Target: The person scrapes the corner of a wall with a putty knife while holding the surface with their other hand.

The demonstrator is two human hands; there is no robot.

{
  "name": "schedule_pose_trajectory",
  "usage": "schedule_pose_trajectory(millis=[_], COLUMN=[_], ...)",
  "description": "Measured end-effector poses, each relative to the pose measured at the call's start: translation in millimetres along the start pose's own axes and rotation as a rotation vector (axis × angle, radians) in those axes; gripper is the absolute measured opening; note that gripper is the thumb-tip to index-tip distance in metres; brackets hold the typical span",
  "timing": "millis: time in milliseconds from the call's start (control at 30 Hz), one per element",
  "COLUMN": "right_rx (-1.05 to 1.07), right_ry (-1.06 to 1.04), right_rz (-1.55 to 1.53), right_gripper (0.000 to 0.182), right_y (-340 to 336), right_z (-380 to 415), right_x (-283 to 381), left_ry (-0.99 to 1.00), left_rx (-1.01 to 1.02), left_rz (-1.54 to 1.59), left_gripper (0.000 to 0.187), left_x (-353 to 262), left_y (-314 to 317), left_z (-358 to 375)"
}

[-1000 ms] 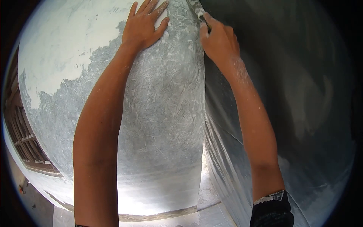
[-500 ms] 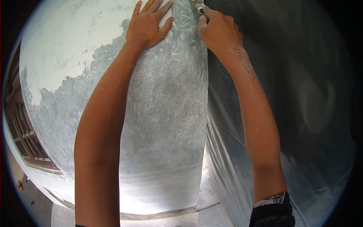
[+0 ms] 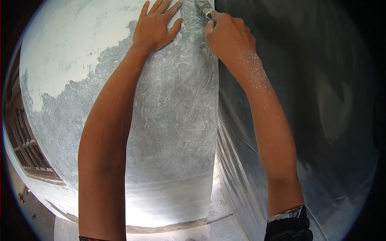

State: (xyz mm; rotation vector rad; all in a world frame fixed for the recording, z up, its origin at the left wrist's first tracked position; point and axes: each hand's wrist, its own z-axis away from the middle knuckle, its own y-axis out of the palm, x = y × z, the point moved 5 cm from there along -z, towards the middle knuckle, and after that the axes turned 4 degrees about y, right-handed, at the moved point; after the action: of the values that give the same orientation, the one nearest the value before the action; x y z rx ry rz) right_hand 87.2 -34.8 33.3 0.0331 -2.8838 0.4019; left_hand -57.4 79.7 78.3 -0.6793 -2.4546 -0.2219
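Observation:
My left hand (image 3: 157, 26) lies flat against the wall (image 3: 173, 108), fingers spread and dusted with white. Grey, roughly smeared plaster covers the wall around it, with a smooth white coat at the upper left. My right hand (image 3: 231, 34) grips the handle of a putty knife (image 3: 206, 9) near the wall's right edge. The blade points up and to the left over the grey surface, partly cut off by the top of the view. White dust speckles my right wrist and forearm.
A dark plastic sheet (image 3: 297, 92) hangs to the right of the wall edge and drapes down to the tiled floor (image 3: 225, 229). At the far left is a brown slatted wooden window or door (image 3: 30, 144).
My right hand has shifted slightly left and down, swinging the putty knife's blade from the wall's edge onto its face. My left hand stays pressed on the wall.

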Motion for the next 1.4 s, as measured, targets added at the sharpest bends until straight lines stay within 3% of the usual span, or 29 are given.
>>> schedule_pose_trajectory(millis=[67, 167, 267, 467, 600, 667, 900, 1067, 1400], right_rx=[-0.1, 0.02, -0.129, 0.016, 0.014, -0.084, 0.029, -0.1, -0.015], right_ry=[-0.051, 0.009, -0.027, 0.024, 0.02, -0.022, 0.024, -0.014, -0.007], right_rz=[-0.043, 0.023, 0.039, 0.031, 0.019, 0.063, 0.04, 0.03, -0.032], right_gripper=[0.029, 0.042, 0.042, 0.042, 0.042, 0.043, 0.041, 0.04, 0.041], right_y=[-0.7, 0.2, 4.9, -0.5, 4.5, 0.9, -1.1, 4.6, 8.0], right_z=[8.4, -2.4, -13.1, -0.9, -10.3, -17.0, -1.4, -15.9, -7.3], right_x=[2.8, 3.6, 2.4, 8.0, 7.9, 8.5, 10.2, 10.5, 17.1], left_ry=[-0.001, -0.003, 0.0, -0.001, 0.0, 0.0, -0.007, -0.003, -0.013], left_rx=[-0.002, -0.007, -0.006, -0.01, -0.01, -0.006, -0.019, -0.022, -0.019], left_rz=[0.005, 0.014, 0.021, 0.018, 0.011, 0.014, 0.032, 0.037, 0.037], left_gripper=[0.058, 0.058, 0.058, 0.058, 0.058, 0.058, 0.057, 0.056, 0.057], left_x=[0.2, 1.4, -0.4, 1.9, 1.3, 1.7, -0.2, 0.9, 1.2], left_y=[1.3, -1.1, -1.0, 0.1, 1.9, 1.1, -1.1, -0.3, 0.2], left_z=[1.6, 0.7, 0.1, 1.1, 1.5, 0.7, 1.0, 1.5, 3.3])
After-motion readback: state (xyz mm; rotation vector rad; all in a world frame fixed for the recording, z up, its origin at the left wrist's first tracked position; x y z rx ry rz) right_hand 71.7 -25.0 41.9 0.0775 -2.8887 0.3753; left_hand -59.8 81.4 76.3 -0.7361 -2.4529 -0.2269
